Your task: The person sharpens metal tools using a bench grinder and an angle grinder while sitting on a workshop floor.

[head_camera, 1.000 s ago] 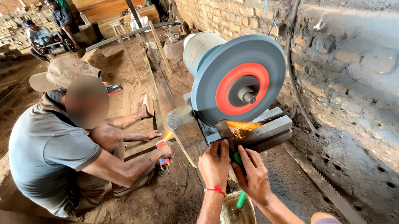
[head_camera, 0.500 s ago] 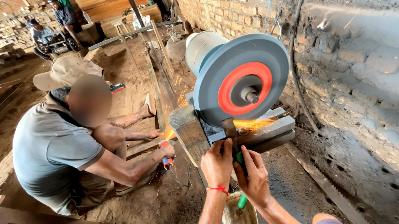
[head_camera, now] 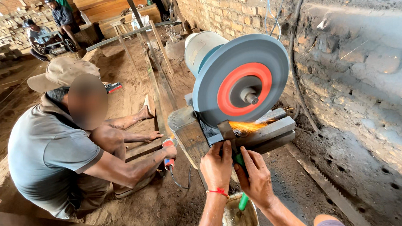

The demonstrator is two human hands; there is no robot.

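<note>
Both hands gripping green-handled chisel, left hand & right hand closed on it, blade sparking below grey grinding wheel, seated person left of wheel

One view only, from a camera on the person's head, looking steeply down and forward over their own forearms. The left hand and right hand sit low in the middle of the frame, very near the lens. Just beyond the hands, close up, stands the grey round grinding wheel with a red centre. Left of the hands, a seated person in a grey shirt is near; the rough brick wall runs along to their right.
</note>
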